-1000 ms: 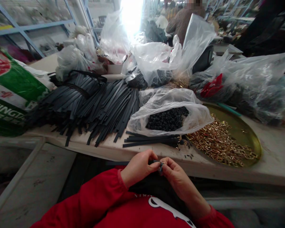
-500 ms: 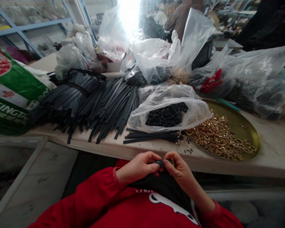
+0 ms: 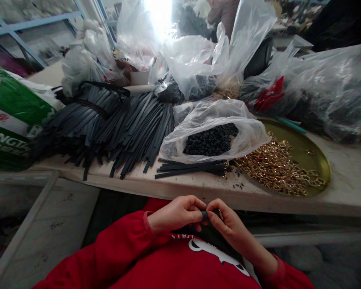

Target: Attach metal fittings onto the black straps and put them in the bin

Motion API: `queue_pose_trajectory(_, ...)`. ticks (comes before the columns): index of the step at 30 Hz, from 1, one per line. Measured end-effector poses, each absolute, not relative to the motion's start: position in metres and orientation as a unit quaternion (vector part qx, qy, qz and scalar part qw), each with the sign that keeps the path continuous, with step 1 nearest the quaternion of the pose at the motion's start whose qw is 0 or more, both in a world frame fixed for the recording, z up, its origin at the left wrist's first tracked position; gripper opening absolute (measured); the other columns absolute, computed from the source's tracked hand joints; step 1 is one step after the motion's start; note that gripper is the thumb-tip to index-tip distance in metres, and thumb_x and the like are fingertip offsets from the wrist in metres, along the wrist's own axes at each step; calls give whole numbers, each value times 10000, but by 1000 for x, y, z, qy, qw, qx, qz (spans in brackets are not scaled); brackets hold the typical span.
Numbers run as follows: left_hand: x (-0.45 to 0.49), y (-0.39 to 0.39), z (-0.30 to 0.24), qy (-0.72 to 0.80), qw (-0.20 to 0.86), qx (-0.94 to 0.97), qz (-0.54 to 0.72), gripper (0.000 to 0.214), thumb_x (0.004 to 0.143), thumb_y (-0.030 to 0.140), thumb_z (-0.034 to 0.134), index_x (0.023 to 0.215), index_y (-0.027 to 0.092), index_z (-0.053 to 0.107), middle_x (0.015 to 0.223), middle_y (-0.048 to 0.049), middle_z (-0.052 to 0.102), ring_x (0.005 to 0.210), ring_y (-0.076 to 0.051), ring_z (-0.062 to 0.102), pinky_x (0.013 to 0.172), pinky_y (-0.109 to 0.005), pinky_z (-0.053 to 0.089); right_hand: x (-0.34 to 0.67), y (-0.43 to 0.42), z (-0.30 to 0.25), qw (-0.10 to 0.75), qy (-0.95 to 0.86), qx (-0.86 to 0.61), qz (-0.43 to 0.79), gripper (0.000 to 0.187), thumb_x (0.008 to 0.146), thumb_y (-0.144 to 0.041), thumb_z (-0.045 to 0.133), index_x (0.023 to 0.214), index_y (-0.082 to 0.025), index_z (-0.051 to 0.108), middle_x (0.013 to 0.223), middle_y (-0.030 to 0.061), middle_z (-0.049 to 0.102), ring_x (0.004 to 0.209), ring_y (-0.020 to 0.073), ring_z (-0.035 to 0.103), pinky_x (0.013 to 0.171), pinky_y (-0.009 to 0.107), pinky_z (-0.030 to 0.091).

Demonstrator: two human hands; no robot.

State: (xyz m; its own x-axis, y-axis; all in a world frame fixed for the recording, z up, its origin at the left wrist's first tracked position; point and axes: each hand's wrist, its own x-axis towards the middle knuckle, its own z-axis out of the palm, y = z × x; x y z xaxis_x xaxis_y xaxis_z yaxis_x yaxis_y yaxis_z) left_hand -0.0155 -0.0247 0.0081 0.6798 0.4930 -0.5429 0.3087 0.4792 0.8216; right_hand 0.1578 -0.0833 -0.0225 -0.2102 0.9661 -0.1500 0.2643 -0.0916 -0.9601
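Observation:
In front of my red top, my left hand (image 3: 180,213) and my right hand (image 3: 227,220) meet fingertip to fingertip. Both pinch a short visible piece of black strap (image 3: 204,216); the rest of it is hidden by fingers. A bit of gold-coloured buckle (image 3: 220,214) shows at my right fingers. Just beyond on the table lie several black straps with gold buckles (image 3: 189,169). Behind them an open clear plastic bag (image 3: 249,138) holds small black loops (image 3: 210,140). Gold buckles (image 3: 267,168) are heaped on a round gold tray (image 3: 317,160) to the right.
Bundles of long black straps (image 3: 132,132) spread over the table (image 3: 132,188) at left, beside a green bag (image 3: 9,120). Filled clear plastic bags (image 3: 195,56) line the back. A red piece (image 3: 269,94) lies among the bags at right. Tiny black scraps (image 3: 237,186) lie near the tray.
My view has tilted down slightly. Both hands stay together on the strap; my fingers have shifted, and less of the strap and buckle shows between them.

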Motion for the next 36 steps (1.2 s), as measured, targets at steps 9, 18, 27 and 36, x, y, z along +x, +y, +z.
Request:
queue_pose_trajectory(9, -22, -28, 9, 389, 696, 602, -55, 182, 780, 252, 406, 734, 151, 550, 680, -1, 626, 488, -69, 491, 421, -160, 336, 157, -87, -26, 272, -564, -563, 540, 131, 813, -307, 445, 759, -188, 457, 619, -46, 402, 547, 97, 360, 510, 216, 315)
queue_pose_trajectory(18, -25, -23, 13, 385, 688, 613, -52, 201, 781, 310, 445, 714, 151, 547, 639, 7, 590, 492, -71, 467, 429, -161, 333, 153, -90, -24, 288, -661, -512, 467, 168, 882, -261, 371, 961, -185, 498, 874, 41, 585, 806, 141, 544, 706, 249, 415)
queue_pose_trajectory(27, -20, -13, 15, 351, 639, 682, -51, 238, 803, 321, 410, 717, 159, 561, 617, 21, 578, 494, -76, 483, 449, -158, 357, 157, -83, -18, 316, -657, -489, 479, 203, 909, -288, 343, 1032, -201, 480, 936, 44, 588, 876, 137, 558, 755, 233, 434)
queue_pose_trajectory(36, 9, 40, 10, 376, 346, 857, 68, 227, 825, 315, 505, 962, 167, 608, 890, -50, 660, 804, -178, 598, 695, -250, 440, 183, -29, -34, 375, -586, -669, 261, 370, 870, -459, 347, 1057, -166, 473, 855, 66, 600, 688, 172, 587, 601, 271, 451)
